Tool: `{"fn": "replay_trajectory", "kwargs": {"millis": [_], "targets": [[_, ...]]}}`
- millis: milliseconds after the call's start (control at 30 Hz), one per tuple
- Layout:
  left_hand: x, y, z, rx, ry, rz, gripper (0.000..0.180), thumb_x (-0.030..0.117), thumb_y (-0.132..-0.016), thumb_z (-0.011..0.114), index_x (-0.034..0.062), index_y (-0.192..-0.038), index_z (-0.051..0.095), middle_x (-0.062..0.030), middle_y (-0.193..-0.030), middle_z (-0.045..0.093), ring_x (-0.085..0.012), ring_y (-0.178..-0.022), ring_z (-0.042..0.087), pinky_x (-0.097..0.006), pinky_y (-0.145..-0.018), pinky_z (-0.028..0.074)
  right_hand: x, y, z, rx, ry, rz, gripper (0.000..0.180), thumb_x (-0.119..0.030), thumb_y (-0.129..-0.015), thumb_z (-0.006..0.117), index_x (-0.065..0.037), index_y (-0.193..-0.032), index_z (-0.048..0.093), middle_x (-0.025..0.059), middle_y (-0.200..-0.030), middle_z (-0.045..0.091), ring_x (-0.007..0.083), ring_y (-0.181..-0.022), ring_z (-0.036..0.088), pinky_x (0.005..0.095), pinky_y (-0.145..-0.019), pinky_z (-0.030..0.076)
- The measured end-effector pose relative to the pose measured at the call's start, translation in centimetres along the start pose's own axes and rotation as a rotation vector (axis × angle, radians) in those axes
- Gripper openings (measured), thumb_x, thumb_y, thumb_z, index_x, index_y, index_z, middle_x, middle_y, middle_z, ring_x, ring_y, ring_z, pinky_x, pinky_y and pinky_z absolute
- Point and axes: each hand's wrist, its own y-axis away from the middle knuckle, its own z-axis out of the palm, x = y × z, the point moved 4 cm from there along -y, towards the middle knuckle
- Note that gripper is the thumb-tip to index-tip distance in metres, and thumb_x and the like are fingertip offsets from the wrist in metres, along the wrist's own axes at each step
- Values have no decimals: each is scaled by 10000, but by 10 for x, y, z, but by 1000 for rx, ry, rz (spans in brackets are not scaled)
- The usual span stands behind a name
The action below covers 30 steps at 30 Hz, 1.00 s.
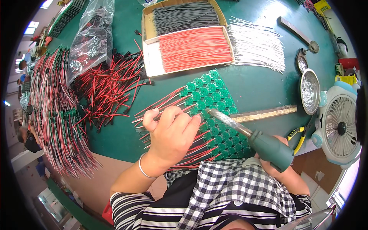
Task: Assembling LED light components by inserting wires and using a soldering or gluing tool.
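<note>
A green sheet of small round circuit boards [220, 101] lies on the table in front of me, with red, white and black wires [163, 103] running off its left side. My left hand [170, 130] is closed over these wires, fingers curled at the sheet, seemingly pinching a thin wire whose end the fingertips hide. Gripped in my right hand [273, 153] is a soldering iron [268, 147] with a dark green handle. Its metal tip points left and reaches the boards close to my left fingertips; whether it touches is not clear.
Beyond the sheet stands a box [153, 63] of red and black wires, beside loose white wires [257, 46]. Red-black leads [111, 90] and wired boards [57, 111] pile up leftward. A flat bar [264, 114], metal dish [309, 92], yellow-handled pliers [297, 138] and fan [339, 124] are rightward.
</note>
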Motion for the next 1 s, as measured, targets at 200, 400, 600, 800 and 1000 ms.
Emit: {"fn": "replay_trajectory", "kwargs": {"millis": [200,400,600,800,1000], "targets": [[0,0,3,5,-21,16,146,132,-690,730,186,-824,709,83,-689,525,-128,-810,537,-444,-906,230,6,4,1,73,-147,102,146,-187,-852,538,-104,-861,657,-25,-719,666,223,-783,607,385,-826,410],[7,4,-5,19,-10,30,144,126,-685,730,181,-817,715,85,-710,535,-126,-801,525,-441,-907,224,11,13,-6,-82,-8,-80,310,-62,-684,690,-87,-993,681,97,-995,666,299,-927,623,391,-869,478],[12,10,1,0,10,29,122,140,-700,725,179,-816,722,81,-701,524,-132,-803,524,-446,-915,220,7,14,-2,-75,-145,128,152,-232,-832,566,-121,-863,665,-24,-770,674,247,-879,592,409,-863,384],[13,9,3,1,-4,31,109,149,-707,718,176,-812,721,78,-700,522,-133,-808,527,-450,-913,222,9,19,1,-41,-148,40,215,-143,-779,622,-95,-980,681,41,-935,679,285,-989,563,421,-890,396],[13,8,4,-14,-9,36,116,156,-713,703,175,-826,722,79,-702,523,-133,-811,528,-454,-912,221,2,4,-3,-19,-77,-106,270,-61,-660,713,-65,-928,679,96,-913,673,287,-822,628,373,-742,508]]}}
